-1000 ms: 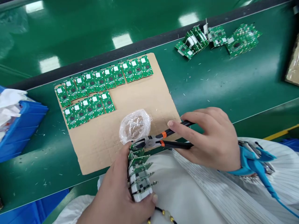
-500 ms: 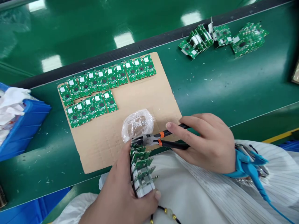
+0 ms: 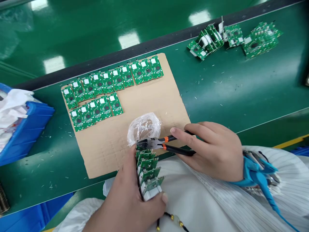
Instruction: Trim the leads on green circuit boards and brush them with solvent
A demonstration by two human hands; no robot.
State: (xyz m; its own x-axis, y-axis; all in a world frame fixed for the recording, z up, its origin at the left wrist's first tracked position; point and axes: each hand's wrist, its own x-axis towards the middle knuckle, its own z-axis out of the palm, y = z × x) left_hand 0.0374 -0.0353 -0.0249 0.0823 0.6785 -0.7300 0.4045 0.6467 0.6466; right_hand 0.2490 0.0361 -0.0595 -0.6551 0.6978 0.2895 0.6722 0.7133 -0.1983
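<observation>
My left hand is wrapped round a stack of green circuit boards with white parts between them, held near my lap. In my right hand is a pair of cutting pliers with black handles and orange bands. The plier jaws meet the far end of the stack, at the topmost board; I cannot tell whether they are fully closed. Just beyond the jaws, a clear plastic tray or bag with small metal clippings inside lies on a cardboard sheet.
Two rows of circuit boards lie on the cardboard. More boards are piled at the back right of the green bench, which has scattered wire bits. At left stands a blue bin. A blue wrist strap cord trails from my right wrist.
The pliers and the board stack have shifted very slightly, with the stack tilting a little. Both grips are the same. The whole view has moved slightly.
</observation>
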